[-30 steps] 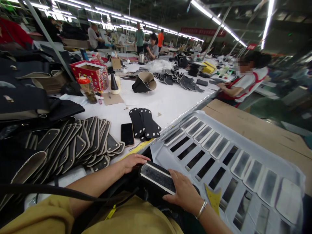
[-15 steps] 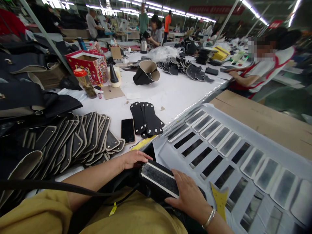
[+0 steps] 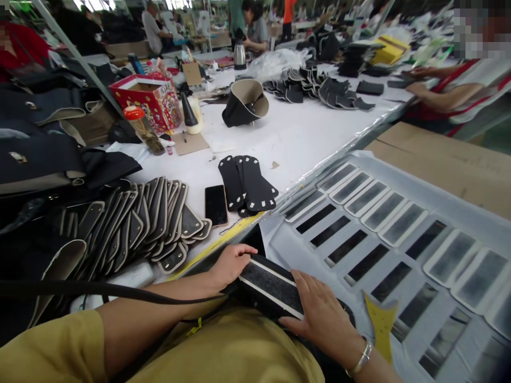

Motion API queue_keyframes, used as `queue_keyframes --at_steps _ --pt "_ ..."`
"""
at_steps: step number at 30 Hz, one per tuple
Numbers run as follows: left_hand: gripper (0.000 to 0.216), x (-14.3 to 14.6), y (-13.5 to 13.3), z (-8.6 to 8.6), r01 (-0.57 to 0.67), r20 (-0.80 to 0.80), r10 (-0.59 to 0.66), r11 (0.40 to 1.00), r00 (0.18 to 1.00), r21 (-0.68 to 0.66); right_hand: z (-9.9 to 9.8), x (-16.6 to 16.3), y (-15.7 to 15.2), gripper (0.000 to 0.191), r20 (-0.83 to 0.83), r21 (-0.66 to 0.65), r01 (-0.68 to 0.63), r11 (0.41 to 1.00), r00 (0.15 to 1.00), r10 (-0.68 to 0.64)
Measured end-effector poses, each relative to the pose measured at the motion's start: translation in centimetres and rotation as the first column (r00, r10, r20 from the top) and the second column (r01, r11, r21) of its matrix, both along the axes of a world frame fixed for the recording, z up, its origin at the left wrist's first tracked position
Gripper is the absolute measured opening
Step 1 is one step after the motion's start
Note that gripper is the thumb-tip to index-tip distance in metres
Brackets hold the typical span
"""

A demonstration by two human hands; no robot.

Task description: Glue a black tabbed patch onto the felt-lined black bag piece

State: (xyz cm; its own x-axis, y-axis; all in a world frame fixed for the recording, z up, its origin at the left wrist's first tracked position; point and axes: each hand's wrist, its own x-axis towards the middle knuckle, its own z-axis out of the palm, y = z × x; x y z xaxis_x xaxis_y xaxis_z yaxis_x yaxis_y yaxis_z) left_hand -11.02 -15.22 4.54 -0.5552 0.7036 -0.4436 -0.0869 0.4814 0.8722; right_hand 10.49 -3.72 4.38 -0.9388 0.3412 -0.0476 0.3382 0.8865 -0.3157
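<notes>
A stack of black oblong pieces with pale edges (image 3: 271,284) lies in my lap at the bottom centre. My left hand (image 3: 231,262) grips its left end with curled fingers. My right hand (image 3: 321,314), with a bracelet on the wrist, lies on the stack's right end, fingers pressed over it. To the right a grey sheet (image 3: 395,186) carries rows of similar dark pieces (image 3: 361,198). A yellow cut-out template (image 3: 381,322) rests on that sheet beside my right wrist.
On the white table (image 3: 295,138) lie a fanned heap of black pieces (image 3: 143,218), a phone (image 3: 216,204), a small pile of punched black pieces (image 3: 249,183), a red box (image 3: 147,98) and a curved bag part (image 3: 245,103). Another person's arm (image 3: 447,93) works at the right.
The view has tipped down and closer. My left hand has slid onto the stack's left end; my right hand stays on its right end.
</notes>
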Motion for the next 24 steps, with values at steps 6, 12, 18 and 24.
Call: queue_keyframes --at_steps 6,12,18,24 --pt "0.031 0.9 -0.5 -0.6 0.003 -0.172 0.015 0.995 0.985 0.101 0.5 -0.3 -0.2 0.082 0.035 -0.006 0.028 1.0 0.999 -0.028" --pt "0.035 -1.3 -0.9 -0.2 0.062 0.269 -0.11 0.982 0.957 0.18 1.9 -0.8 -0.4 0.085 0.116 -0.052 0.057 0.997 0.992 -0.05" --pt "0.04 -3.7 -0.4 -0.2 0.174 0.463 -0.241 0.967 0.853 0.185 2.4 -1.0 -0.6 0.084 0.15 -0.072 0.073 0.995 0.987 -0.062" --pt "0.045 -4.3 -0.1 -0.8 0.218 0.467 -0.276 0.96 0.84 0.176 2.7 -1.2 -0.7 0.084 0.171 -0.087 0.087 0.992 0.983 -0.071"
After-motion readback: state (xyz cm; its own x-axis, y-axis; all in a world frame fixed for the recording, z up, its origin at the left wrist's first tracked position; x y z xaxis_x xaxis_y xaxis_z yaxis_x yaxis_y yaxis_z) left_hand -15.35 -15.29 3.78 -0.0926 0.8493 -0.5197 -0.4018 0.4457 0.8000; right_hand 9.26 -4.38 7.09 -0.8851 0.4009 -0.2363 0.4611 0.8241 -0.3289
